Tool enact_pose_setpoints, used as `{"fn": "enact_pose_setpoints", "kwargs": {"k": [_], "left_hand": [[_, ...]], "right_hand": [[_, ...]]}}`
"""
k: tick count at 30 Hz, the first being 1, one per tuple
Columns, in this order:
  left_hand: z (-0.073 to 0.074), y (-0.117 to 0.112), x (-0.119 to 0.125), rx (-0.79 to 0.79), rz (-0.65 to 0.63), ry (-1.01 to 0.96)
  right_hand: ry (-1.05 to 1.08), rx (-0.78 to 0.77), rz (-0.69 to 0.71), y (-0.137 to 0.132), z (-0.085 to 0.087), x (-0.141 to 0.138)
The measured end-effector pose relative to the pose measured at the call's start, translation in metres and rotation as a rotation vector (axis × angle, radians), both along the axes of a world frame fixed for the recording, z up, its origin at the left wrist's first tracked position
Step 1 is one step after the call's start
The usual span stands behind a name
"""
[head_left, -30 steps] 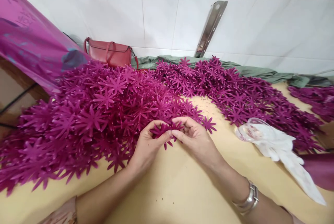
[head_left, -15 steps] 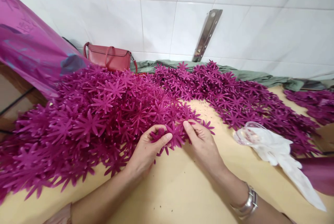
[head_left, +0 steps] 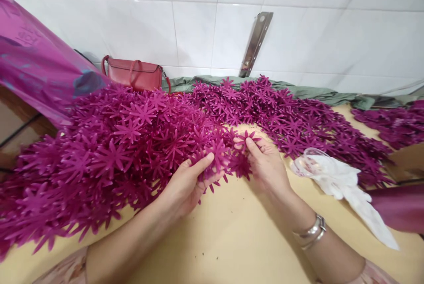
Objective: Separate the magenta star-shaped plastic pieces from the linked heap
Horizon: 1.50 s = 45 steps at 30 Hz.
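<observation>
Apart now, the right hand [head_left: 270, 162] has drawn away from the left hand [head_left: 187, 184], its fingers pinched shut on a purple paper-like flower [head_left: 243, 137]. Left fingers spread loosely under a second flower [head_left: 219, 157]; their grip cannot be told. Both flowers hover over the bench [head_left: 212, 235], near the flower heap [head_left: 112, 160]. Behind sits a red handbag [head_left: 139, 75], flap down, contents hidden.

Bright, diffuse light casts soft shadows on the tabletop [head_left: 228, 235] and tiled wall [head_left: 298, 41]. The bracelet [head_left: 310, 233] glints; the left hand [head_left: 188, 184] blurs slightly; edges look stretched.
</observation>
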<state>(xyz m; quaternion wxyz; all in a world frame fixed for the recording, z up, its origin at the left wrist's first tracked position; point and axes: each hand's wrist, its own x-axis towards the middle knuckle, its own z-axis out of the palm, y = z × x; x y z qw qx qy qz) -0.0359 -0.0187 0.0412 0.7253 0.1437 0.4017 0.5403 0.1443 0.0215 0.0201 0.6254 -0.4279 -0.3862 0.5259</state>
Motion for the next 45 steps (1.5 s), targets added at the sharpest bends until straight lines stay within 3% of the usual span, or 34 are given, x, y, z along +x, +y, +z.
{"fn": "enact_pose_setpoints", "kwargs": {"k": [4, 9, 13, 16, 21, 30, 36, 45], "left_hand": [[0.022, 0.024, 0.013, -0.119, 0.073, -0.052], [0.032, 0.043, 0.038, -0.056, 0.051, -0.075], [0.024, 0.028, 0.049, -0.057, -0.049, -0.036], [0.015, 0.016, 0.046, -0.019, -0.052, 0.009], [0.006, 0.008, 0.035, 0.045, -0.028, 0.013], [-0.010, -0.001, 0.031, 0.086, -0.046, 0.078], [-0.014, -0.006, 0.030, 0.044, -0.011, 0.023], [-0.017, -0.003, 0.034, 0.075, -0.016, 0.036]], "right_hand": [[0.176, -0.045, 0.021, 0.007, 0.005, 0.002], [0.271, -0.040, -0.079, -0.003, 0.016, 0.012], [0.267, -0.062, -0.069, -0.023, 0.021, 0.022], [0.242, -0.095, -0.063, -0.033, 0.021, 0.024], [0.264, -0.146, -0.046, -0.031, 0.023, 0.017], [0.113, -0.160, 0.118, -0.027, 0.029, -0.003], [0.242, -0.105, -0.104, -0.004, 0.043, 0.013], [0.009, -0.112, 0.275, -0.021, 0.023, -0.004]]}}
